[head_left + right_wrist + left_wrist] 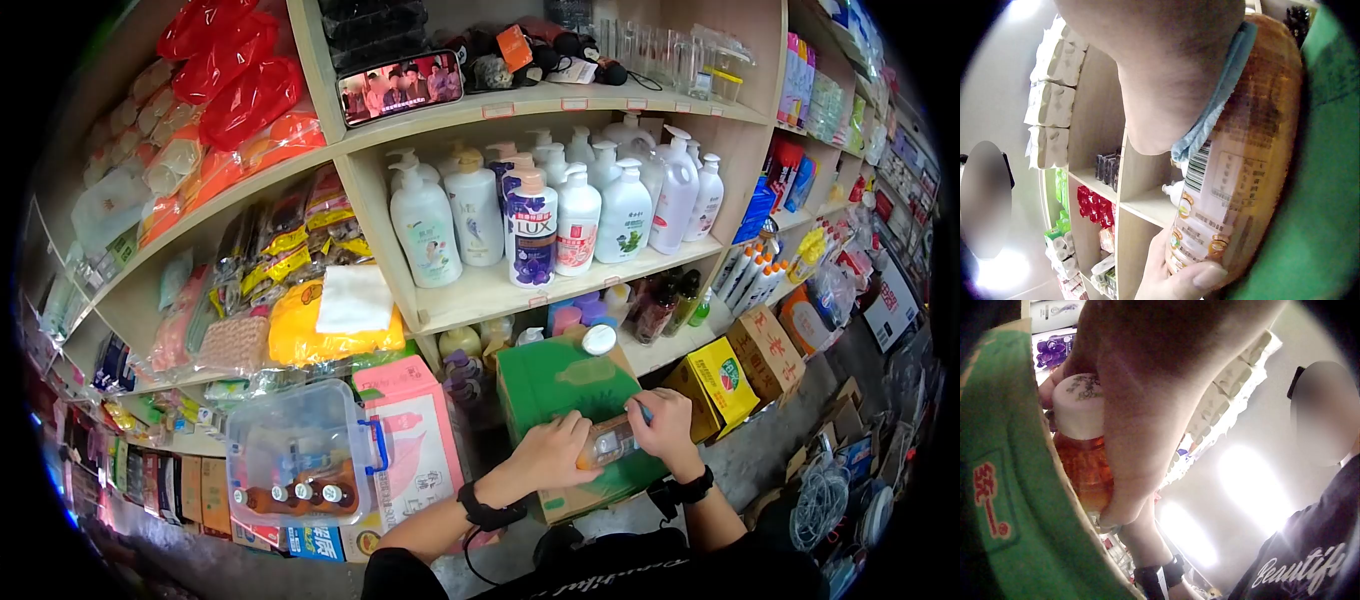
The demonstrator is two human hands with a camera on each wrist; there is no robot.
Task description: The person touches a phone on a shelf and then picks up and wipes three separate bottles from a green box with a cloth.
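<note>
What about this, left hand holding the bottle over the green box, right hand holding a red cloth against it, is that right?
Not quite: the cloth isn't red but blue, as the right wrist view shows. The left hand does hold the bottle over the green box, and the right hand holds the cloth against the bottle.

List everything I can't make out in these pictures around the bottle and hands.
Head: one end of the amber plastic bottle, hidden beneath the left hand.
Left wrist: part of the bottle's body, behind the same hand.
Right wrist: part of the light-blue cloth, covered by the right hand.
Right wrist: the label's smallest print, too blurred to read.
</note>
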